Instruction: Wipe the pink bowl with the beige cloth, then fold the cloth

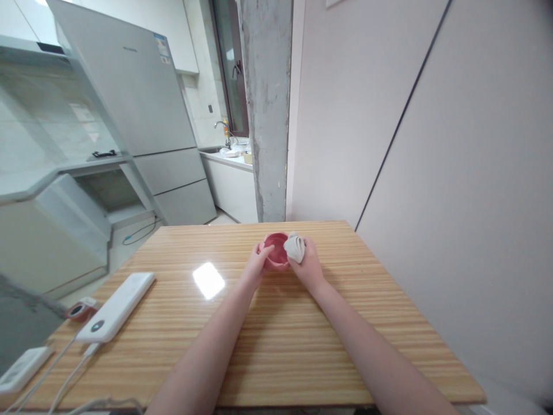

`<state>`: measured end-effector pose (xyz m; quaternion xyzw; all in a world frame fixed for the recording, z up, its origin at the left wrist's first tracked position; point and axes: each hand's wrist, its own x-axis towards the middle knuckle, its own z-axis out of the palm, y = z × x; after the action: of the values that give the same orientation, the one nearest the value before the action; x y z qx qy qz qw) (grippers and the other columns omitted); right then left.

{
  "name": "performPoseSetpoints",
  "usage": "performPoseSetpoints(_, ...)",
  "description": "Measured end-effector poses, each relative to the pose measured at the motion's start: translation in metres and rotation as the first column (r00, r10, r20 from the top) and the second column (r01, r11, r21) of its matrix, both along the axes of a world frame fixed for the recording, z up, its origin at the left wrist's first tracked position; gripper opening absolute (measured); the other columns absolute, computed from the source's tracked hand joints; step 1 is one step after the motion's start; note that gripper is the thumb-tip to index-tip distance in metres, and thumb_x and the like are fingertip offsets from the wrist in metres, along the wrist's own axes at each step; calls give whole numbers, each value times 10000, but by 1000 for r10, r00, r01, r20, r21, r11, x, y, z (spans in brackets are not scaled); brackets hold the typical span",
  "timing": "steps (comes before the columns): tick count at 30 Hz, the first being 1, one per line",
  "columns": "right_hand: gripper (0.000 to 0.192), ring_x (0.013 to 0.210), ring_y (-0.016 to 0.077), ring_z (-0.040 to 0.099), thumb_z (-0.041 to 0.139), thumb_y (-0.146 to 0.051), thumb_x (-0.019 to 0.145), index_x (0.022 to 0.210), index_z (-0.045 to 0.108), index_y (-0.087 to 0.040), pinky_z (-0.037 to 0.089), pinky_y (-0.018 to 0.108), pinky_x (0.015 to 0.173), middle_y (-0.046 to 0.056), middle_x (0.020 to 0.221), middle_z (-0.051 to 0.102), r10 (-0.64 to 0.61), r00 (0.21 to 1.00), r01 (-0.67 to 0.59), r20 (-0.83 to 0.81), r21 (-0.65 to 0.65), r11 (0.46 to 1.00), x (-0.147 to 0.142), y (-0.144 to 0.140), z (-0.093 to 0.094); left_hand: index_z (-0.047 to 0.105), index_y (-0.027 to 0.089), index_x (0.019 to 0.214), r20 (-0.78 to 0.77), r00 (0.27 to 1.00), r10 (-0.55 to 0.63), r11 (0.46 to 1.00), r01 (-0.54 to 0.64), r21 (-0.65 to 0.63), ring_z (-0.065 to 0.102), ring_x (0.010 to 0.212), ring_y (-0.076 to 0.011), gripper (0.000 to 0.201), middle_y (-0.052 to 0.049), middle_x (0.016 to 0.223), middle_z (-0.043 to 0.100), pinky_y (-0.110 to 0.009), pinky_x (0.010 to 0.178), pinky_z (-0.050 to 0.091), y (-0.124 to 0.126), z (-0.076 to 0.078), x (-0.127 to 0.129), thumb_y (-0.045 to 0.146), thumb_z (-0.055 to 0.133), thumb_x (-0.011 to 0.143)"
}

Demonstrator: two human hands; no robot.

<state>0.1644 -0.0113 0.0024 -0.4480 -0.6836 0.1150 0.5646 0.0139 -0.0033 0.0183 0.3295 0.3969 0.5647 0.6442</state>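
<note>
A small pink bowl (276, 249) with a wavy rim is near the far edge of the wooden table (173, 323). My left hand (260, 260) grips the bowl's left side, its thumb over the rim and the other fingers mostly hidden behind the wall. In my right hand (308, 260) is a bunched light grey cloth (295, 248), gathered at the bowl's right rim. Part of the cloth overlaps the rim from this angle. Whether the bowl's base touches the table cannot be made out.
On the table's left lie a white power bank (117, 308) with cables, a red device (81, 310) and a white power strip (25, 369). A concrete pillar (270, 115) and a pale wall panel (453, 173) stand beyond. A fridge (125, 86) is at the back left.
</note>
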Motion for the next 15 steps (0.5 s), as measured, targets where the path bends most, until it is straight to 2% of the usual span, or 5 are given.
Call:
performPoseSetpoints(3, 159, 903, 223, 511, 558, -177, 740, 895, 585, -194, 444, 376, 831, 68, 930, 531, 76, 997, -75, 26, -30, 997, -14, -6, -1, 484, 182, 987, 42, 979, 201, 979, -202, 16, 652, 758, -159, 421, -44, 920, 632, -276, 623, 549, 4, -1, -1, 256, 741, 662)
performPoseSetpoints(6, 258, 957, 225, 549, 555, -146, 720, 964, 621, -196, 453, 370, 869, 82, 1009, 597, 249, 968, -248, 19, -65, 967, -26, -12, -3, 466, 192, 990, 55, 948, 315, 948, -317, 24, 646, 706, -129, 408, -15, 884, 624, -242, 607, 527, 9, -2, -6, 260, 723, 679)
performPoseSetpoints(9, 314, 1046, 240, 575, 558, -214, 755, 1061, 623, -194, 433, 399, 948, 86, 1082, 652, 219, 955, -244, -201, -111, 963, -27, -6, -8, 498, 186, 989, 65, 933, 353, 934, -355, 24, 645, 745, -123, 372, -16, 904, 637, -230, 654, 515, 13, -5, -10, 235, 709, 687)
performPoseSetpoints(12, 369, 1112, 246, 572, 565, -355, 779, 1098, 619, -178, 398, 412, 1006, 94, 1133, 661, -22, 872, -86, -489, -197, 977, -19, 6, -11, 564, 154, 993, 89, 959, 268, 962, -271, 22, 644, 827, -149, 315, -53, 943, 665, -235, 697, 510, 11, -5, -8, 256, 675, 716)
performPoseSetpoints(15, 407, 1107, 247, 587, 584, -467, 741, 1015, 663, -177, 403, 389, 1010, 78, 1098, 686, -59, 780, -161, -623, -291, 943, -11, 16, -10, 623, 120, 997, 73, 996, 49, 998, -46, -32, 642, 789, -168, 315, -76, 912, 688, -232, 626, 502, 4, 1, -4, 316, 634, 751)
